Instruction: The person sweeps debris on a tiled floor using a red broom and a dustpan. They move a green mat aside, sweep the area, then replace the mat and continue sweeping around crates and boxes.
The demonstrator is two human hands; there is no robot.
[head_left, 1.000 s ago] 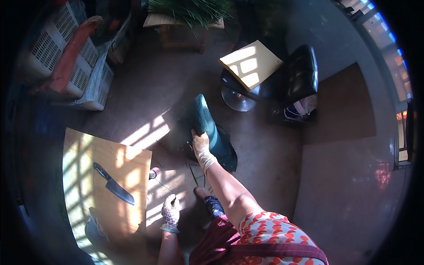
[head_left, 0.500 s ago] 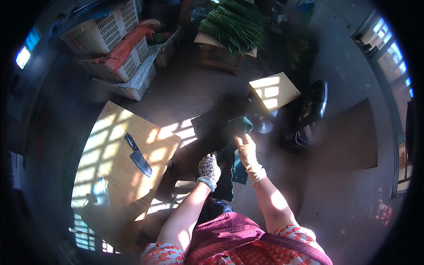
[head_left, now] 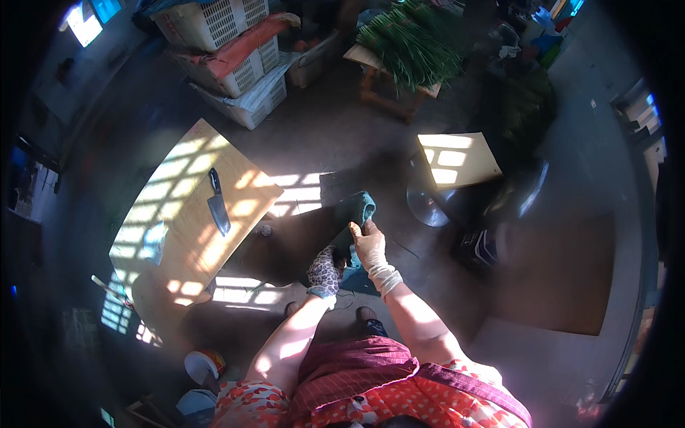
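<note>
A dark green cloth [head_left: 367, 205] hangs in front of me over the floor, its lighter teal edge curled at the top. My right hand [head_left: 370, 248], in a cream glove, pinches this cloth just below the curl, thumb and fingers together. Lower and to the left, my left hand [head_left: 325, 272] wears a spotted glove with a teal cuff. It is closed at the cloth's lower part, though its fingertips are partly hidden. A cleaver [head_left: 218, 205] with a black handle lies on the wooden table [head_left: 187, 246] at my left.
White crates [head_left: 250, 75] are stacked at the back left. Long green stalks [head_left: 410, 46] lie on a low wooden stand at the back. To the right, a sunlit square board [head_left: 460, 158] sits above a round metallic thing [head_left: 426, 205]. A brown panel [head_left: 560, 274] stands farther right.
Both hands have moved left and closer to each other, and the cloth has moved with them. The whole view has shifted, so the table, crates and board appear in different places.
</note>
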